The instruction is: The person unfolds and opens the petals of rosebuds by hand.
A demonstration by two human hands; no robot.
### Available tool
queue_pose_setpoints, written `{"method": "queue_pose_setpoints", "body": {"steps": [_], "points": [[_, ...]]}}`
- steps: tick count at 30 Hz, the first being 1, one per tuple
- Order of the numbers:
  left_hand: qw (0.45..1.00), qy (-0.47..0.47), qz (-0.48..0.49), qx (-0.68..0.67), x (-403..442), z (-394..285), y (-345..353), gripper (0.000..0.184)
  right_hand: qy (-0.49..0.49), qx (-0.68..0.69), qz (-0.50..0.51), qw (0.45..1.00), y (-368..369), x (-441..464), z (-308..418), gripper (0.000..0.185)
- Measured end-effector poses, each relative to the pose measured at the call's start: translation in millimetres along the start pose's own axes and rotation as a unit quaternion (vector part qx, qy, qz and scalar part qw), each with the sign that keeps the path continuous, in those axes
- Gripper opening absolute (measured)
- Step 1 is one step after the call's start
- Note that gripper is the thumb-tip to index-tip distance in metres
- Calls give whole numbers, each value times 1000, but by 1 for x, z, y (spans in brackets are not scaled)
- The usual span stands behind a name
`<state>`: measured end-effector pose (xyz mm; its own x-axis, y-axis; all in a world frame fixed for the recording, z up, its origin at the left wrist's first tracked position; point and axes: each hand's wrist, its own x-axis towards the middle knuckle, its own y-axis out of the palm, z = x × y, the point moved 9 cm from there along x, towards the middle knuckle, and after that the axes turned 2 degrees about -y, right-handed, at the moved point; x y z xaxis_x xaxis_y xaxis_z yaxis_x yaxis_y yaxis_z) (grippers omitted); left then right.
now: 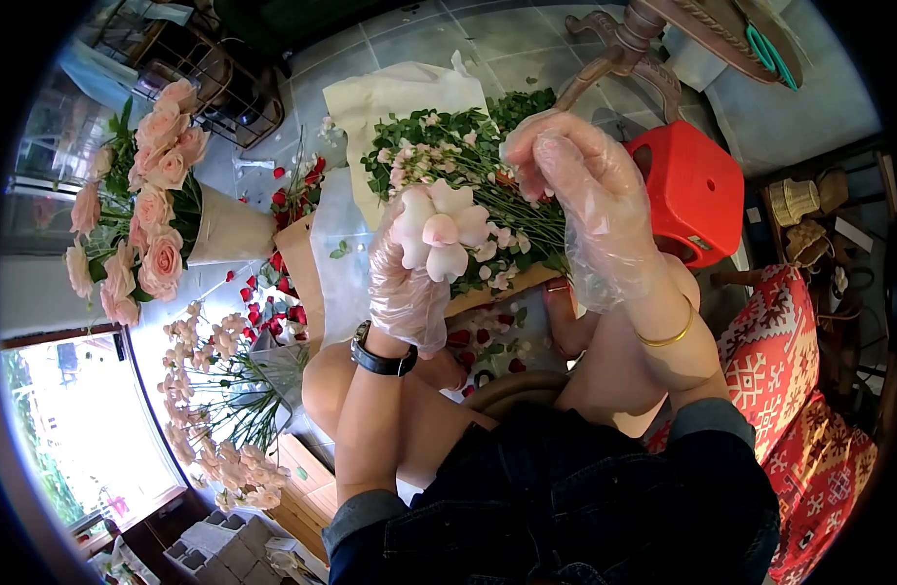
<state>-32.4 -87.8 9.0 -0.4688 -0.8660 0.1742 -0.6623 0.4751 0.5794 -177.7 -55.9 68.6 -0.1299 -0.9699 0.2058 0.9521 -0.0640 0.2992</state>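
My left hand (pixel 402 283), in a clear plastic glove and with a black-strapped watch at the wrist, is closed around the base of a pale pink rose (pixel 441 230). The rose's outer petals are folded back around a tight pink centre, and its stem is hidden in my palm. Raised to the right, apart from the rose, is my right hand (pixel 590 185), also gloved. Its fingers are curled in toward the thumb; whether anything small is between them I cannot make out. Beneath both hands lies a bunch of small pink spray roses (pixel 439 161) with green leaves and stems.
A red plastic stool (pixel 697 190) stands at right, beside a patterned red chair (pixel 775 361). Pink roses (pixel 156 234) fill a pale bucket (pixel 229 226) at left, above more peach roses (pixel 210 419). Red petals (pixel 283 317) litter the tiled floor. Brown paper (pixel 297 263) lies under the flowers.
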Motion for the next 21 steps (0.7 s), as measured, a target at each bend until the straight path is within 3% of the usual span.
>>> {"method": "queue_pose_setpoints", "body": {"steps": [2,4,5,7,9,10,11,12,13,15,17,19,21], "points": [[999,10,2,38,-3,-3,5,36,-17,9,-14,1000,-2,0,4,20],[998,11,-11,62,-2,-6,12,38,-21,-91,-21,995,-7,3,4,14],[999,32,9,32,2,-11,19,25,-22,-91,-19,995,-9,5,2,14],[998,58,27,6,3,-17,24,14,-29,-355,36,934,-7,7,-11,15],[998,-13,-23,-63,1,-5,10,22,-38,-329,72,941,-4,4,-27,21],[999,36,-21,34,1,-11,7,27,-13,-324,102,940,2,-1,-35,24],[998,40,-23,35,-1,-10,5,27,13,-320,132,938,9,-3,-42,27],[997,28,-64,-43,-3,-6,-5,31,39,-336,173,925,17,-5,-48,31],[991,8,-48,-123,-3,0,-11,34,36,-336,179,924,23,-5,-47,31],[958,-37,-26,-284,-4,12,-22,40,63,-438,233,866,37,-13,-56,37],[985,20,-26,-167,-7,-3,-13,40,68,-430,250,865,37,-20,-82,28],[996,82,-7,-42,-8,-22,0,39,22,-493,282,822,45,-19,-93,14],[992,110,-15,65,-3,-32,2,38,77,-413,233,877,44,-18,-79,20]]}}
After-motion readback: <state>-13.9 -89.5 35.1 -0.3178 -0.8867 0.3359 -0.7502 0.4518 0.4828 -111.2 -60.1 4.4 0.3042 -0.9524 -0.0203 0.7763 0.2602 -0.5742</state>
